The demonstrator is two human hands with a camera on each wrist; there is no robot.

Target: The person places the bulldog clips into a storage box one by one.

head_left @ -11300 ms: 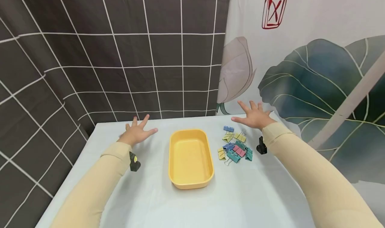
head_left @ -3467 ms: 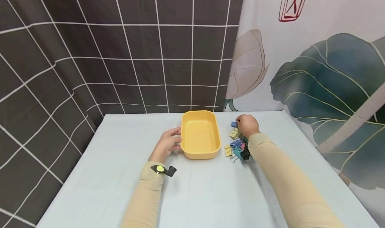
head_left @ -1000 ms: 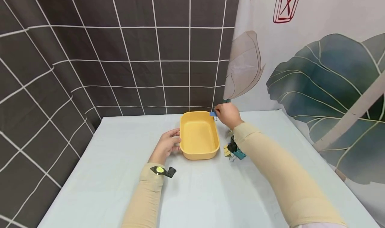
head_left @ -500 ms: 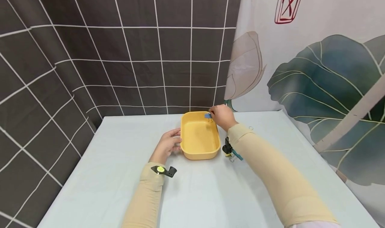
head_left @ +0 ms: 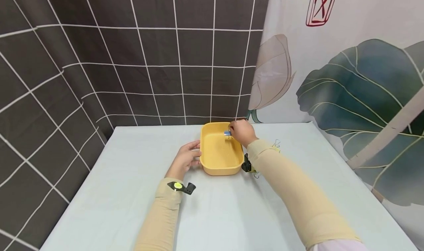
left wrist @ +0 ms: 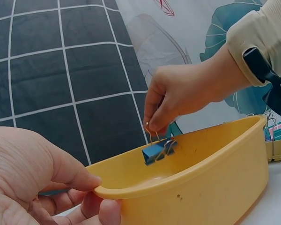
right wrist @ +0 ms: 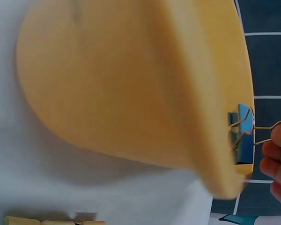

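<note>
My right hand [head_left: 243,132] pinches a blue binder clip [left wrist: 158,151] by its wire handle. The clip hangs inside the yellow bin [head_left: 222,170], below the rim at the far right corner; in the right wrist view the clip [right wrist: 243,133] shows past the blurred bin wall. My left hand [head_left: 184,157] holds the bin's left side, a digit at the rim [left wrist: 145,190] and bent fingers against the outer wall. Yellow clips [head_left: 254,170] and a wire-handled clip [head_left: 276,146] show around my right sleeve, which hides most of the pile.
The white-covered table [head_left: 126,192] carries the bin near its back edge. A dark gridded curtain [head_left: 159,81] hangs behind and to the left, a white leaf-printed one [head_left: 351,85] to the right. Teal, pink and yellow clips [left wrist: 276,145] lie beyond the bin.
My right hand has picked the blue clip from the pile, carried it left over the rim and lowered it inside the bin. The left hand keeps its place; the bin earlier moved back.
</note>
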